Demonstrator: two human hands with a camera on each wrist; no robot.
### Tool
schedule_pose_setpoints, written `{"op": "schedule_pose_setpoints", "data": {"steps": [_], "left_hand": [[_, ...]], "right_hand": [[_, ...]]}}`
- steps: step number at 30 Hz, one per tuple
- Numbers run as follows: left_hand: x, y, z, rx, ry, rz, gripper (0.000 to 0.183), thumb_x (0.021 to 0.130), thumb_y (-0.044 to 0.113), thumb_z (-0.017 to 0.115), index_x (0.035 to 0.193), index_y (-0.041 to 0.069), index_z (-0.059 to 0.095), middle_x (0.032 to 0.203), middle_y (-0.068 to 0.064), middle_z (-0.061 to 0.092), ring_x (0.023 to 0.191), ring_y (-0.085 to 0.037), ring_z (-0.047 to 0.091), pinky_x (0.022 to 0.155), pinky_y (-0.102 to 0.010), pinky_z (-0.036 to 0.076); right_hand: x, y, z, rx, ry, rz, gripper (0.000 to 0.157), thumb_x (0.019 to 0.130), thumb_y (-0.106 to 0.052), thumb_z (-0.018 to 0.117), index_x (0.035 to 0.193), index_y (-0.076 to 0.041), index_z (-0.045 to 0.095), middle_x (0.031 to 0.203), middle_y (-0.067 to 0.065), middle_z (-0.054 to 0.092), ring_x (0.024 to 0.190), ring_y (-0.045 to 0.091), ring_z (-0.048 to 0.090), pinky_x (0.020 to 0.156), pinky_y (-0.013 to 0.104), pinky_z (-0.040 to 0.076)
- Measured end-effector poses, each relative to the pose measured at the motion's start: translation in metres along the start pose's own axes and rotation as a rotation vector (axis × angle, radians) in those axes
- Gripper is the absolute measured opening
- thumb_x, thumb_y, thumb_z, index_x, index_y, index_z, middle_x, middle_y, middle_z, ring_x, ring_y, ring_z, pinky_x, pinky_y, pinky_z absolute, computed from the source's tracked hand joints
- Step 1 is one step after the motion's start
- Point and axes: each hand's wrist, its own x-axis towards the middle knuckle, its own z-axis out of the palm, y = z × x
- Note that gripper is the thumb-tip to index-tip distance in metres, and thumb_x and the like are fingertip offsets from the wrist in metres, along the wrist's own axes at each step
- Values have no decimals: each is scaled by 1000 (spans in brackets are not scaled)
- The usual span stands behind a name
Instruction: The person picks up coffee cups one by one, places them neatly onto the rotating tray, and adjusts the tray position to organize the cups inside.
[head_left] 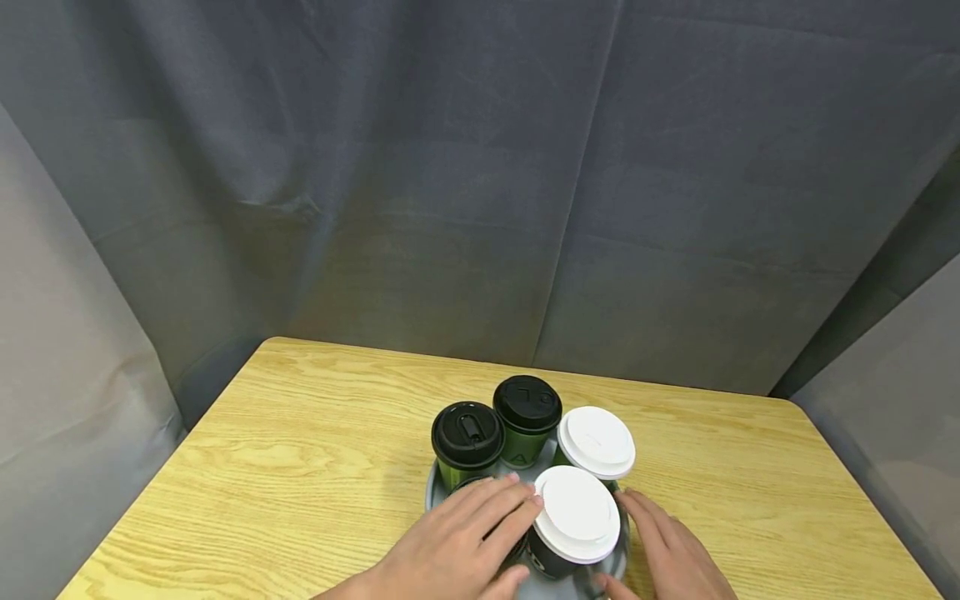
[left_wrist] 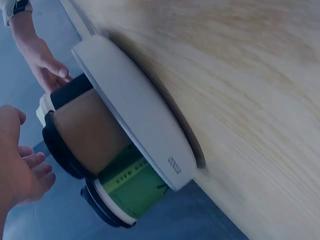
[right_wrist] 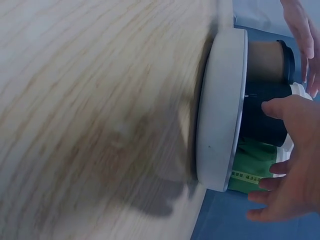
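Observation:
A round light-grey tray (left_wrist: 135, 100) stands on the table and carries several lidded paper cups. Two green cups with black lids (head_left: 468, 435) (head_left: 527, 403) are at its far left. Beside them is a green cup with a white lid (head_left: 596, 442); nearer stands a black cup with a white lid (head_left: 576, 512). My left hand (head_left: 457, 542) hovers by a brown cup (left_wrist: 92, 132) with a black lid, which it mostly hides in the head view. Fingers spread, my right hand (head_left: 671, 550) is beside the black cup; whether its thumb touches the cup is unclear.
The wooden table (head_left: 315, 467) extends on both sides of the tray. A dark grey curtain (head_left: 420, 183) hangs behind its far edge, with lighter cloth panels (head_left: 67, 350) at the sides.

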Motion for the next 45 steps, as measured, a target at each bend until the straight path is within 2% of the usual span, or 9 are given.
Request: {"op": "schedule_pose_setpoints", "data": {"steps": [5,7,13,24,31,34,40,45], "left_hand": [[-3,-10,-8,-18,-29,-46,51,104,38,43,137,0,53,135,-12,56,131,-26,50,111,-36,37],[-4,-16,-11,-5,-46,-60,51,103,37,44,138,0,52,138,-14,55,131,-29,49,110,-39,38],[-11,-36,-20,18,-77,-130,54,107,38,34,140,-1,51,143,-17,51,134,-33,46,111,-44,37],[-20,-56,-27,49,-98,-207,58,107,41,30,142,-1,49,145,-18,48,136,-34,42,112,-46,34],[-26,-66,-27,110,-43,-295,61,107,44,29,142,-2,48,145,-20,47,135,-38,42,110,-51,35],[-30,-72,-25,111,-41,-330,62,107,45,29,142,-2,47,145,-20,47,135,-38,42,110,-53,35],[-41,-93,-18,95,-86,-408,61,107,46,31,144,0,47,144,-20,48,134,-38,42,113,-51,31],[-50,-107,-11,102,-136,-462,58,101,39,48,143,0,47,145,-21,47,135,-38,42,115,-49,28]], "right_hand": [[1,6,-3,-42,-15,4,96,72,-65,79,140,-3,50,136,18,54,117,38,56,89,59,49],[1,8,-4,-60,-9,3,94,72,-62,81,139,-3,50,135,18,54,117,38,56,89,59,49],[2,17,-5,-90,57,-33,83,72,-44,87,135,-1,53,131,20,55,116,41,56,87,60,49],[7,32,-8,-144,126,-112,79,72,-33,87,135,-1,52,133,21,52,115,44,53,88,62,46],[12,44,-12,-121,158,-133,76,73,-22,87,136,-1,52,136,21,49,117,45,50,88,62,43],[14,49,-13,-103,173,-145,75,72,-18,86,137,-2,52,137,21,49,119,46,48,89,62,41],[17,57,-13,-76,173,-186,79,72,-14,84,143,-7,51,141,19,48,125,48,45,95,63,38],[20,64,-13,-76,160,-156,78,77,-15,83,146,-11,48,144,19,46,127,50,42,99,70,33]]}}
